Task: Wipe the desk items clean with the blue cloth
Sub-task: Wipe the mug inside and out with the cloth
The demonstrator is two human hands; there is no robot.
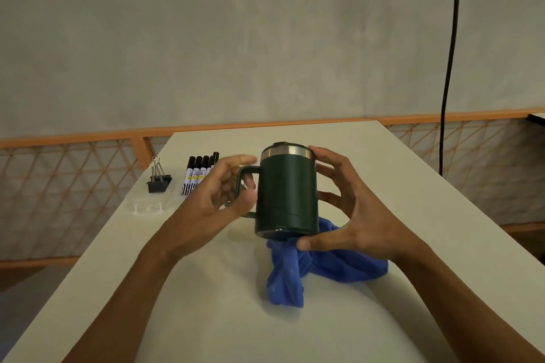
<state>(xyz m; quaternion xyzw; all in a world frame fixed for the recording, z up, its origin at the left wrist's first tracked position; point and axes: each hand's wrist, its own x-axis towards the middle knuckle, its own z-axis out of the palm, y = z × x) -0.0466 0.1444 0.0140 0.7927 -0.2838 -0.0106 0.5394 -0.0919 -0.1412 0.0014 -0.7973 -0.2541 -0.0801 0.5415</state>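
Desk | right hand grips mug | left hand blurred, seemingly spread | cloth part-hidden

A matt dark-green coating is seen on the mug, banded with brushed metal at the rim. Soft blue cloth is shown crumpled on the smooth, matt tabletop, with metal-wired binder clips near its left edge.

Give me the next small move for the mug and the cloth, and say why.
Probably: firm the left hand on the handle and take the green mug, freeing the right hand for the blue cloth. The right hand holds the mug above the desk; the left is blurred at the handle, grip unclear; the cloth lies crumpled beneath, not yet in use.
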